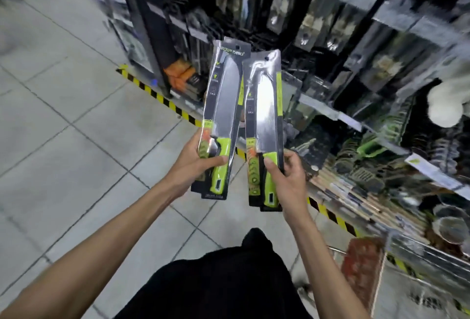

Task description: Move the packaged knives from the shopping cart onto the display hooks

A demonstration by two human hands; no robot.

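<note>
Print on knife packages (223,105) blurred, unreadable.

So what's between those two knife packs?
Nothing. In the head view the left knife pack and right knife pack almost meet near the top; lower down the gap shows only striped floor tape behind.

Pale grey tiled floor (63,115) on the left; a yellow-and-black striped tape (162,100) runs along the shelving's foot; orange packs (179,74) low on the rack; a green utensil (368,147) and metal bowls (450,224) further right, blurred.
</note>
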